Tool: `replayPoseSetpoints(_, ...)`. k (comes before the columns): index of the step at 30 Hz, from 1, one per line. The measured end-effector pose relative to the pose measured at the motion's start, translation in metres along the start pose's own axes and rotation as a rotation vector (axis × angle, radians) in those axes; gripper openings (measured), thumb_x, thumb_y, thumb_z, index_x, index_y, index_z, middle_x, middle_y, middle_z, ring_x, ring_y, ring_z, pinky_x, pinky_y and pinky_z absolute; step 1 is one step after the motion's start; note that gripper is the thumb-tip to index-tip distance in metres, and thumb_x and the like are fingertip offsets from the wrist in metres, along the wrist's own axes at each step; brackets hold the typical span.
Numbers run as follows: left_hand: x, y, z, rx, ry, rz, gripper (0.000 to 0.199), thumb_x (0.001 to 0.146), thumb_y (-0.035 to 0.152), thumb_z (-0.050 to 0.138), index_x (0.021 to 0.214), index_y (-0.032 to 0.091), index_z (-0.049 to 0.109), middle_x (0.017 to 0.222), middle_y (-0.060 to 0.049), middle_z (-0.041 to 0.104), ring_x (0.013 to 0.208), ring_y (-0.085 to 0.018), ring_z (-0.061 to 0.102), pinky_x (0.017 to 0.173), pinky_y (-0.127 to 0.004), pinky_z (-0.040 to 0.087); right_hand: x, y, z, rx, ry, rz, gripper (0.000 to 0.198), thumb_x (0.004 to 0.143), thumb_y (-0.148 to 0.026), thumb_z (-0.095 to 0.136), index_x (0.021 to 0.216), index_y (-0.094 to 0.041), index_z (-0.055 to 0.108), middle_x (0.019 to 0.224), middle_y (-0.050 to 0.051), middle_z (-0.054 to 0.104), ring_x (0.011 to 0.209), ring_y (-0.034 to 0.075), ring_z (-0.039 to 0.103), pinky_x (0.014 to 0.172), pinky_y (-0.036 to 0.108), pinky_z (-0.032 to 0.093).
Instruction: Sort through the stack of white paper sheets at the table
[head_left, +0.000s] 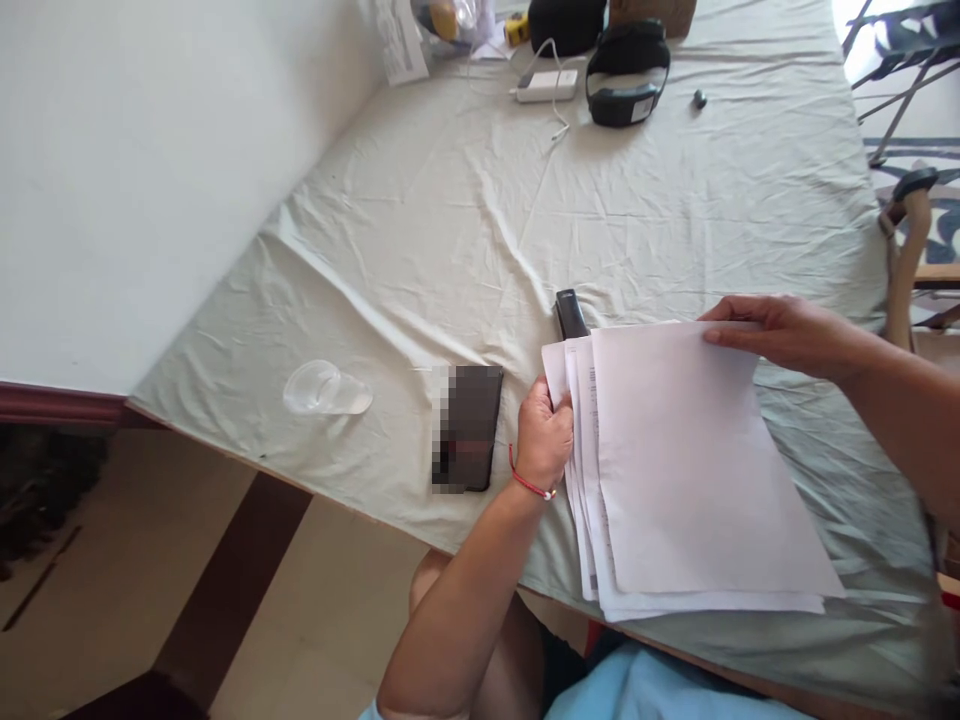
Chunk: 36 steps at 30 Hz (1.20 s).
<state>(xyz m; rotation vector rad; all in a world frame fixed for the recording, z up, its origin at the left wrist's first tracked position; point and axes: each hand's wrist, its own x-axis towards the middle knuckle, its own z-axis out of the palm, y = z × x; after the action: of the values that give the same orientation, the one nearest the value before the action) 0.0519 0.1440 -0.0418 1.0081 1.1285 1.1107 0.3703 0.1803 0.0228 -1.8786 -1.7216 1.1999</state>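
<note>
A loose stack of white paper sheets (690, 470) lies fanned at the near side of the cloth-covered table, its top sheet blank and printed text showing along the left edges. My left hand (545, 432) grips the stack's left edge, thumb on top. At the upper right corner, my right hand (780, 335) pinches the paper between thumb and fingers. A black stapler-like object (571, 314) sticks out from behind the top edge of the stack, the rest of it hidden. Left of my left hand is a dark phone (472, 428), partly blurred out.
A clear plastic cup (326, 390) lies on its side at the left. Toward the back are a black headset (628, 75), a white power bank (547, 86) with a cable, a yellow tape measure (516, 30) and a small dark object (700, 99). A wall borders the left side.
</note>
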Motion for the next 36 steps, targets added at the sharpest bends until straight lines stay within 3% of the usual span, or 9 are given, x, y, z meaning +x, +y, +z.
replayPoseSetpoints(5, 0.002, -0.003, 0.001, -0.077, 0.007, -0.001, 0.024, 0.091, 0.024, 0.062, 0.115, 0.020, 0.061, 0.114, -0.007, 0.072, 0.112, -0.023, 0.067, 0.102, -0.034, 0.050, 0.000, -0.001, 0.001, 0.037, 0.117, 0.040, 0.061, 0.075, -0.080, 0.072, 0.094, -0.021, 0.069, 0.077, 0.001, 0.063, 0.074, 0.016, 0.050, 0.069, 0.032, 0.038)
replayPoseSetpoints(10, 0.003, 0.001, 0.003, -0.157, 0.027, -0.048, 0.018, 0.090, 0.024, 0.059, 0.108, 0.022, 0.057, 0.108, -0.005, 0.071, 0.107, -0.021, 0.068, 0.101, -0.034, 0.051, 0.000, 0.000, 0.000, 0.048, 0.162, 0.041, 0.056, 0.076, -0.076, 0.072, 0.087, -0.021, 0.065, 0.070, -0.002, 0.054, 0.068, 0.014, 0.042, 0.062, 0.031, 0.031)
replayPoseSetpoints(14, 0.003, 0.003, 0.003, -0.132, 0.072, -0.069, 0.018, 0.086, 0.022, 0.058, 0.104, 0.021, 0.058, 0.100, -0.004, 0.071, 0.102, -0.022, 0.069, 0.097, -0.034, 0.053, 0.000, 0.002, -0.001, -0.007, 0.155, 0.053, 0.054, 0.079, -0.075, 0.069, 0.089, -0.022, 0.066, 0.072, -0.001, 0.058, 0.069, 0.015, 0.046, 0.064, 0.031, 0.034)
replayPoseSetpoints(25, 0.003, 0.003, 0.004, -0.155, 0.068, -0.028, 0.017, 0.089, 0.036, 0.064, 0.097, 0.021, 0.060, 0.102, -0.004, 0.070, 0.100, -0.021, 0.067, 0.092, -0.031, 0.051, -0.003, -0.003, 0.000, -0.032, 0.053, 0.029, 0.048, 0.086, -0.070, 0.067, 0.091, -0.022, 0.068, 0.074, 0.001, 0.064, 0.070, 0.016, 0.052, 0.065, 0.030, 0.039)
replayPoseSetpoints(32, 0.002, -0.003, 0.000, -0.089, 0.040, -0.017, 0.029, 0.094, 0.046, 0.071, 0.107, 0.021, 0.065, 0.108, -0.007, 0.072, 0.105, -0.025, 0.067, 0.098, -0.036, 0.053, -0.004, -0.011, 0.003, -0.020, 0.035, 0.023, 0.055, 0.082, -0.076, 0.068, 0.092, -0.021, 0.069, 0.077, 0.003, 0.067, 0.072, 0.018, 0.057, 0.068, 0.032, 0.043)
replayPoseSetpoints(36, 0.002, -0.005, -0.002, -0.017, 0.045, -0.013, 0.033, 0.093, 0.046, 0.072, 0.113, 0.019, 0.067, 0.112, -0.009, 0.073, 0.110, -0.028, 0.068, 0.100, -0.038, 0.054, -0.002, -0.005, 0.004, -0.045, 0.107, 0.030, 0.063, 0.076, -0.081, 0.068, 0.093, -0.021, 0.073, 0.076, 0.002, 0.066, 0.073, 0.017, 0.054, 0.068, 0.032, 0.041)
